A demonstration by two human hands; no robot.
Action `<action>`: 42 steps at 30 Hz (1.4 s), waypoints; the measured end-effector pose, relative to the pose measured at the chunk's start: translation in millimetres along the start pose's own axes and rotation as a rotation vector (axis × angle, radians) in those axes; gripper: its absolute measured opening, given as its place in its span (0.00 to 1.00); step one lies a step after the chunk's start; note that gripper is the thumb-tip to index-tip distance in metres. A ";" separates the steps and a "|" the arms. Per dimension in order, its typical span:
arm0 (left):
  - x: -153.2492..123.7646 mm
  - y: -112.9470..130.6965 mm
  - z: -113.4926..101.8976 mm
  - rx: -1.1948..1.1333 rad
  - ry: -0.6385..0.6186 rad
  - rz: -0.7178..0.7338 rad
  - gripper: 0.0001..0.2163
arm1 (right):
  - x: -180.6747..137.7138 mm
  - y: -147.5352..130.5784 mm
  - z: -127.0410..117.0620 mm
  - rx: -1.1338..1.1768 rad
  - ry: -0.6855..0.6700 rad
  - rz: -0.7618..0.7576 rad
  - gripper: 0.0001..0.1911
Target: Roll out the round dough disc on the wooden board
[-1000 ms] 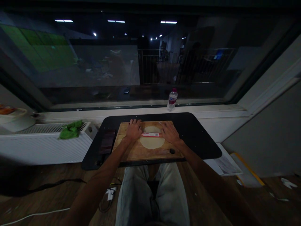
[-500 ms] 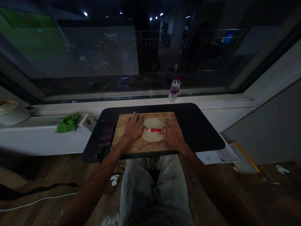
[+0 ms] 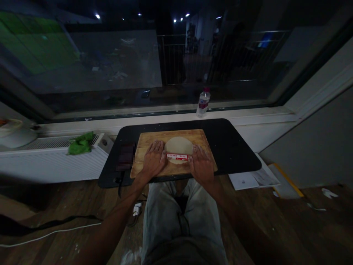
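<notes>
A round sheet of dough (image 3: 179, 144) lies on a wooden board (image 3: 149, 137). Across its near part runs a short rolling pin (image 3: 177, 157) with a red and white printed wrapper; both its ends are hidden under my hands. My left hand (image 3: 154, 158) rests on the left end, fingers stretched forward and flat towards the board. On the right end lies my right hand (image 3: 202, 162), its fingers also extended forward, beside the dough's right edge. Neither hand is wrapped round the pin.
The board sits on a black table (image 3: 237, 147), with a dark blurred object (image 3: 126, 156) at its left. A water bottle (image 3: 203, 103) stands on the windowsill. A green cloth (image 3: 81, 143) lies on the radiator (image 3: 55, 162). Papers (image 3: 252, 176) and cables are lower down.
Both hands have drawn back towards my body, and the rolling pin has rolled with them from the dough's middle to its near part. The wrapper's printed side has turned.
</notes>
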State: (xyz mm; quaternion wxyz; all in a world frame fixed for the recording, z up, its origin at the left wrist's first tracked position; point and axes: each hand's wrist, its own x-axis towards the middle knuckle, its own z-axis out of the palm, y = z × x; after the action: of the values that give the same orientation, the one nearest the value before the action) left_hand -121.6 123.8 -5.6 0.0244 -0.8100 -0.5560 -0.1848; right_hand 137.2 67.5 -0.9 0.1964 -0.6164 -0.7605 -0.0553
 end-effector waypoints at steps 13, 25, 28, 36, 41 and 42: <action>-3.2 7.8 -3.7 0.007 0.005 -0.018 0.28 | -5.9 -8.8 -1.6 -0.005 0.016 0.029 0.30; 16.8 9.2 -3.9 0.027 -0.018 -0.024 0.27 | 12.5 -6.1 -3.8 -0.026 -0.031 0.049 0.29; 32.1 11.5 -5.5 0.061 -0.028 -0.031 0.26 | 27.8 -4.8 -8.4 -0.051 -0.067 0.059 0.29; -9.6 11.2 -4.8 -0.010 0.005 -0.030 0.30 | -12.4 -18.4 -7.1 -0.002 0.022 0.043 0.31; -26.6 10.3 -2.0 -0.031 0.031 -0.022 0.30 | -27.3 -21.0 -4.9 0.006 0.050 0.029 0.30; -25.0 9.9 -1.6 -0.028 0.030 -0.021 0.30 | -25.1 -20.2 -4.7 0.001 0.040 0.032 0.30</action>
State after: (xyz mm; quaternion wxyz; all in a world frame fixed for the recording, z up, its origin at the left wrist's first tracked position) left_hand -120.8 97.3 -10.7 0.0196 -0.8014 -0.5615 -0.2051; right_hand 123.0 38.2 -2.7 0.2128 -0.6270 -0.7466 -0.0640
